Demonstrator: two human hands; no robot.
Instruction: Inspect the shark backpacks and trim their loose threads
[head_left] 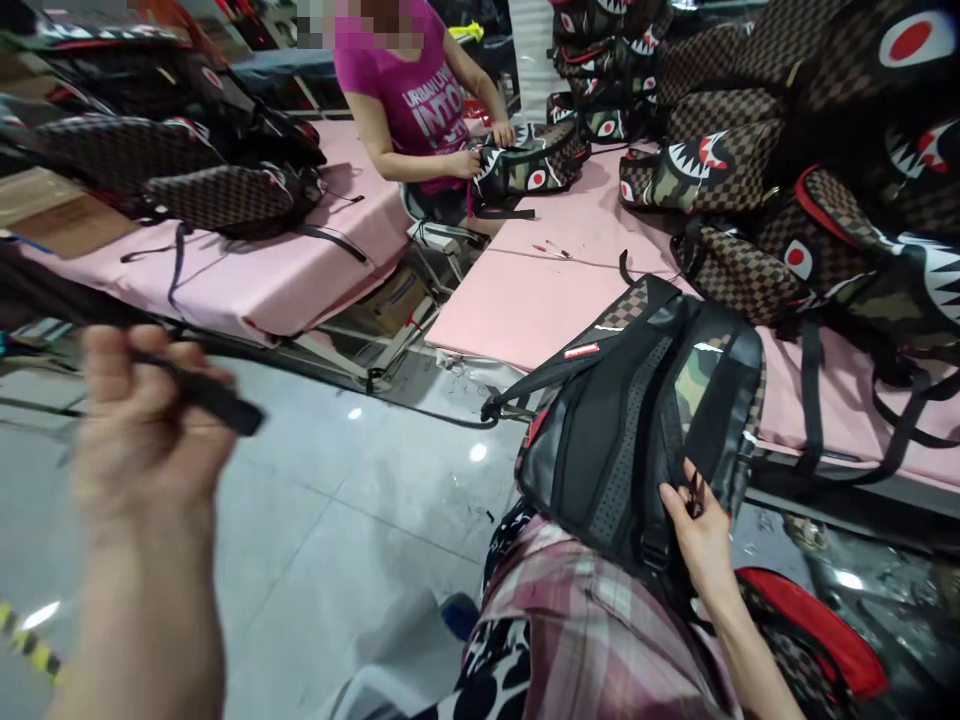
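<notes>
A backpack (pixel 630 440) with black padded back, camouflage and brown checked panels leans across my lap against the pink table edge. Out to the left, my left hand (pixel 154 410) is raised with its fingers closed round the end of a black strap (pixel 232 405). That strap runs taut along to the buckle (pixel 517 412) at the backpack's left side. My right hand (pixel 701 525) rests on the backpack's padded shoulder strap, curled round a small dark tool (pixel 696 495) that looks like scissors, partly hidden by the fingers.
A co-worker (pixel 420 100) across the table handles another bag (pixel 532 165). Checked shark-face bags (pixel 720 165) are piled at right, with more bags (pixel 217 200) on the left table. Pens (pixel 551 250) lie on the pink tabletop (pixel 517 300). A red-lined bag (pixel 817 630) sits low at right.
</notes>
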